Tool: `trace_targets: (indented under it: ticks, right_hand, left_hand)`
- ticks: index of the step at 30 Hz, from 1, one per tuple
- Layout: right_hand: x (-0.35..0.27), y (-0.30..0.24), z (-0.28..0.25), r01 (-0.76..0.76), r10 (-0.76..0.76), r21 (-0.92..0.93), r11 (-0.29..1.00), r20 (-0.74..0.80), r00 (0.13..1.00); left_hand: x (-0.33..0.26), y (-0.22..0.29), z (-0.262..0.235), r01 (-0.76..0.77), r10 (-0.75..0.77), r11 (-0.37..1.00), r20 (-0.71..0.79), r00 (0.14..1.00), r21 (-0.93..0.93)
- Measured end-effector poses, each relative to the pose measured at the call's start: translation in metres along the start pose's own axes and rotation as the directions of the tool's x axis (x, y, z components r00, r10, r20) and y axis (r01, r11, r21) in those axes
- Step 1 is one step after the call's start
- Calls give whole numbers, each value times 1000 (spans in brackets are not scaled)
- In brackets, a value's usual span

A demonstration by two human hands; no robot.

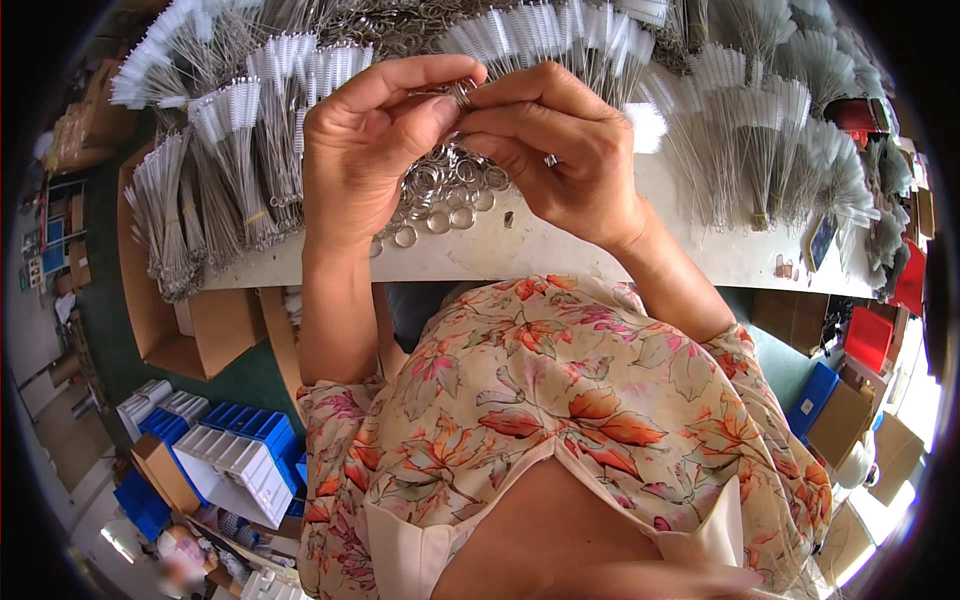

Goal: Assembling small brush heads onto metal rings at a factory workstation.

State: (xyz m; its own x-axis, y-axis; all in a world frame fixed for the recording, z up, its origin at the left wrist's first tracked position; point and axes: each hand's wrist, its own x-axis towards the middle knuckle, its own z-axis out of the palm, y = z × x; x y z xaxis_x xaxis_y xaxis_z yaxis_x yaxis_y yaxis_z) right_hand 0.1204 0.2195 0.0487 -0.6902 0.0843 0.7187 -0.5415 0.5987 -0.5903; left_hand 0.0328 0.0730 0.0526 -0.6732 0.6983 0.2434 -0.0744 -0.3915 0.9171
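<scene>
Both hands are raised together over the near part of the white table. My left hand [365,140] pinches a small metal ring [463,95] between thumb and index finger. My right hand [560,150] meets it from the other side, its fingertips closed on the same ring. A bit of shiny metal shows between the lower fingers of my right hand; its kind cannot be made out. Just beyond and below the hands, a loose pile of metal rings [437,222] lies on the table, partly hidden by my hands.
Bundles of thin wire brushes with white bristles [240,105] stand at the left, more brushes [765,120] at the right. The white table [560,250] ends close to my body. A cardboard box [225,325] sits below its left edge, with blue and white bins [235,460] nearby.
</scene>
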Motion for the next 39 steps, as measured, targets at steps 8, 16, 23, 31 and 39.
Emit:
trace_targets:
  ticks: [8,16,23,31,39]
  right_hand:
    - [-1,3,0,-14,13,-47,999,-31,999]
    - [-2,-2,-2,50,-50,5,999,-25,998]
    - [-2,-4,-1,82,-82,-11,997,-37,996]
    - [-7,-5,0,106,-107,-38,994,-7,994]
    - [2,-15,-15,-232,213,328,916,93,973]
  left_hand:
    - [-3,4,6,-104,144,928,-88,986,357]
    - [0,5,6,-135,165,868,-22,986,478]
    - [-8,4,6,-74,72,994,20,997,83]
    - [-12,-1,6,-151,151,980,6,989,130]
    - [-19,16,23,-220,280,840,-50,959,496]
